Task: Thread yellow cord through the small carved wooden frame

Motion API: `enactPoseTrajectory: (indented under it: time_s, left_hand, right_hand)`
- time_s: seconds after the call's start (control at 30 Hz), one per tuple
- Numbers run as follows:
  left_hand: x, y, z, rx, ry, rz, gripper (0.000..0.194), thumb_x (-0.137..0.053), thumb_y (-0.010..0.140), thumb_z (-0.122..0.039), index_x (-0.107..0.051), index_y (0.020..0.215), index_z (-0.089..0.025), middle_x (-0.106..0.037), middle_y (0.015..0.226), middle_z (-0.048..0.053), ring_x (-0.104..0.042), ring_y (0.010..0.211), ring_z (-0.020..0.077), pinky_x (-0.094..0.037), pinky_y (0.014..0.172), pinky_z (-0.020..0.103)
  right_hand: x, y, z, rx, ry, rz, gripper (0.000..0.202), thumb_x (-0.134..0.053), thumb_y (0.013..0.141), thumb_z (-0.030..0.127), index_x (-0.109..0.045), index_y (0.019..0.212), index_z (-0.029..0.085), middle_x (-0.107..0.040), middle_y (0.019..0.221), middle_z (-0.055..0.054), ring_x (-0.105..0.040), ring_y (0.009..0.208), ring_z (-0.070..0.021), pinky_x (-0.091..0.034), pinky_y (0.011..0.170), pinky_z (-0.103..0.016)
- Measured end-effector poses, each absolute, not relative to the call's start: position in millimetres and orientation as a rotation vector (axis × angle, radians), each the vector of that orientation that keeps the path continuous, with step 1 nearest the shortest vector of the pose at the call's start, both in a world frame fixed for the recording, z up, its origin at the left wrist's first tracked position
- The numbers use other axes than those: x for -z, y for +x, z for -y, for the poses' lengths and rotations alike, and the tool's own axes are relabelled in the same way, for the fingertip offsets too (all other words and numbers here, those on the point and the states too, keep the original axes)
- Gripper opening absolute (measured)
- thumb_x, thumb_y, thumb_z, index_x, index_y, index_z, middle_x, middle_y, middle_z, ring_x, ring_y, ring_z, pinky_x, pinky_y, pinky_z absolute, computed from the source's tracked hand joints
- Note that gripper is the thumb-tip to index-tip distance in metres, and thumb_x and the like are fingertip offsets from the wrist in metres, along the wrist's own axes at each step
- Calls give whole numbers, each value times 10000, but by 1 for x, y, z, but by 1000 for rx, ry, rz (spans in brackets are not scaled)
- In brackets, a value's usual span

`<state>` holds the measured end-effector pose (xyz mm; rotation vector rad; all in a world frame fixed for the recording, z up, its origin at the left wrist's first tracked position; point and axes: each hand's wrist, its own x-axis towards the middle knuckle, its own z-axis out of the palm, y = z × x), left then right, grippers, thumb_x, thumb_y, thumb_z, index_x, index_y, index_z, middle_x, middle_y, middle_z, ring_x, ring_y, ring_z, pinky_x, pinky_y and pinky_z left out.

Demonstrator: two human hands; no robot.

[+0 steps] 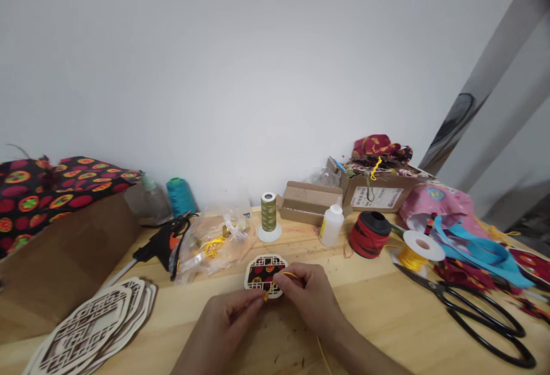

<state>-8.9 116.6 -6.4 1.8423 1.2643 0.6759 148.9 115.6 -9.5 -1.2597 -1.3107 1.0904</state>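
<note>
A small wooden lattice panel backed with dark patterned fabric lies on the table in front of me. Yellow cord runs between my hands at its lower edge. My left hand pinches the cord between thumb and index finger at the panel's near side. With curled fingers, my right hand grips the same cord just over the panel's right part, covering that corner. The cord's tail trails down below my right wrist toward the table's near edge.
Stacked lattice panels lie at left beside a fabric-filled cardboard box. Behind are a glue gun, plastic bag, olive thread spool and glue bottle. Rightward sit red cord, a yellow spool and black scissors.
</note>
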Motion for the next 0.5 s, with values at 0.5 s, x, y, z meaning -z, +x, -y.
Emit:
enactPoseTrajectory:
  time_s: [0.5]
  left_hand:
    - [3,-7,-120,-639,1824,-1209,226,-487,733,-287,-640,899,-280,-693,855,-49,-617,777,168,-471,685,188]
  right_hand:
    - [26,151,-115,-786,-1201,1742,130,-557,706,249,-680,718,212,-583,592,7,-507,565,-103,-356,509,-174]
